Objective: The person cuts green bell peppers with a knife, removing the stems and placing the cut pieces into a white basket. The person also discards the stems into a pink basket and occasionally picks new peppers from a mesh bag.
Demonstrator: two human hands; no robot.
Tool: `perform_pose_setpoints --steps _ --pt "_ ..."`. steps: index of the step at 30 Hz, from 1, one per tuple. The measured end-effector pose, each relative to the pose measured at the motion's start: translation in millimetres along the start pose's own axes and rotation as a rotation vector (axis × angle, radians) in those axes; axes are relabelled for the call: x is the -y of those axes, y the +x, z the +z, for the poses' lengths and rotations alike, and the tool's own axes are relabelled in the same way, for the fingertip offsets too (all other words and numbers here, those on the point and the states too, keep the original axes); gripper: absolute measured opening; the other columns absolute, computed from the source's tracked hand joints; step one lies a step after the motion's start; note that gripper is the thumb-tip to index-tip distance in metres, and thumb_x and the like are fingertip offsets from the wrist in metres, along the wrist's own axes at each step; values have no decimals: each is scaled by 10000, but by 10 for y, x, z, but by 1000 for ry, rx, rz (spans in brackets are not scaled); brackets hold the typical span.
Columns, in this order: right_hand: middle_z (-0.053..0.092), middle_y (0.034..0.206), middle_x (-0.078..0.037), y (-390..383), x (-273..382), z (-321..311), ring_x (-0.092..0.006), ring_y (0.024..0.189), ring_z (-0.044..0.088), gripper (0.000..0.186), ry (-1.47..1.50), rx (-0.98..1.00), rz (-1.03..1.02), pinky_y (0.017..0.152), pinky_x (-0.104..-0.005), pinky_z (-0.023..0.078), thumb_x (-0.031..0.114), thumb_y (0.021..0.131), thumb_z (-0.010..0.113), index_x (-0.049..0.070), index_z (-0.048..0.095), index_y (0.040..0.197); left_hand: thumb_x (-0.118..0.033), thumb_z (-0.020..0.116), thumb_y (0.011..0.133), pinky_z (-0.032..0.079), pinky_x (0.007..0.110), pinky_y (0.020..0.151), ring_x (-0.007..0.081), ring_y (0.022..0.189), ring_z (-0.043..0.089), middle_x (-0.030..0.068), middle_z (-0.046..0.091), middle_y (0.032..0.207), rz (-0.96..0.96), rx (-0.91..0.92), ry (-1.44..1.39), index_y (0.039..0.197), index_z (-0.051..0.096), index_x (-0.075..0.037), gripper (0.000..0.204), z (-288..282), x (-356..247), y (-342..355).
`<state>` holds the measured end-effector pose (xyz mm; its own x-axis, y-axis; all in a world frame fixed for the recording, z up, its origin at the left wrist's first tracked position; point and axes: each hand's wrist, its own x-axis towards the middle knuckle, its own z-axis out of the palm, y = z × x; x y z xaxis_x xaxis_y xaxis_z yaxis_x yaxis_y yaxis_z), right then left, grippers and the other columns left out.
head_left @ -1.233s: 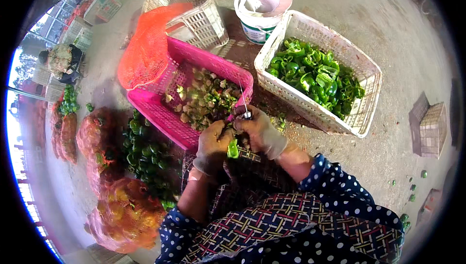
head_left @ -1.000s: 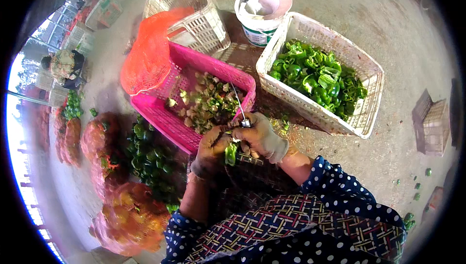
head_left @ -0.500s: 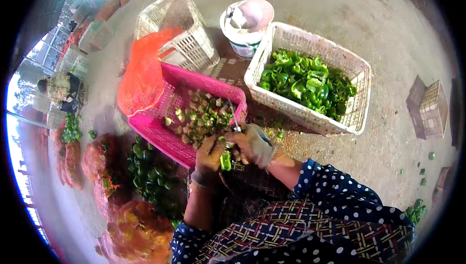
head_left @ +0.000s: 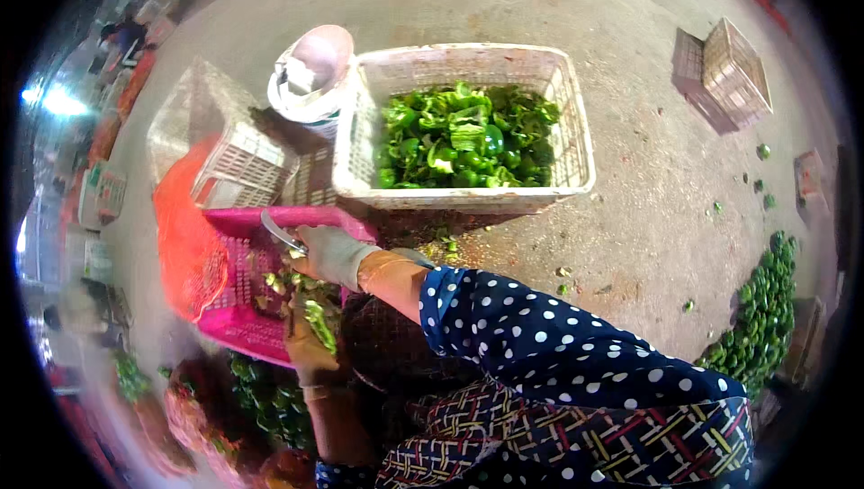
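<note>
My gloved right hand is closed around a small knife, its curved blade pointing up and left over the pink crate. Just below it, my gloved left hand grips a piece of green pepper at the crate's near right side. Pale pepper cores and scraps lie inside the pink crate, partly hidden by my hands. Beyond my right arm, a white crate holds a heap of cut green peppers.
A white bucket stands left of the white crate. An orange mesh bag drapes over the pink crate's left end, beside another white crate. Green peppers are piled at right, more at lower left near filled mesh sacks.
The view has swung right, so the crates appear farther left. My hands, together before, are now apart: the right with the knife sits above the left, which still holds the pepper piece.
</note>
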<state>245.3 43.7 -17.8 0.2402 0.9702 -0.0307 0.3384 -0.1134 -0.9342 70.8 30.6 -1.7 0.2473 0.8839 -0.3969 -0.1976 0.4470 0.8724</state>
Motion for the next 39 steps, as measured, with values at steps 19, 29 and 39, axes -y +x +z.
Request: perform_pose_setpoints --steps 19,29,39 --pt "610 997 -229 -3484 -3154 -692 -364 949 587 466 -412 -43 580 800 -437 478 201 773 619 52 534 1207 -339 537 881 480 388 850 284 1091 560 118 562 1191 513 -57 812 1288 492 -93 477 -740 21 242" --pt "610 1025 -144 -2762 -3347 -146 -228 837 597 568 -456 350 252 650 -336 491 115 787 624 76 440 1323 -478 579 818 472 411 880 311 1057 592 116 638 1117 -634 -450 1477 1181 607 -113 516 -4679 1920 -3108" --pt "602 997 -57 -1269 -2742 -2582 -132 747 564 487 -460 -352 148 529 -247 469 76 809 637 59 477 1268 -385 593 819 488 401 841 343 981 619 187 656 1009 -434 -374 980 1107 641 -101 408 -3163 3233 -2800"
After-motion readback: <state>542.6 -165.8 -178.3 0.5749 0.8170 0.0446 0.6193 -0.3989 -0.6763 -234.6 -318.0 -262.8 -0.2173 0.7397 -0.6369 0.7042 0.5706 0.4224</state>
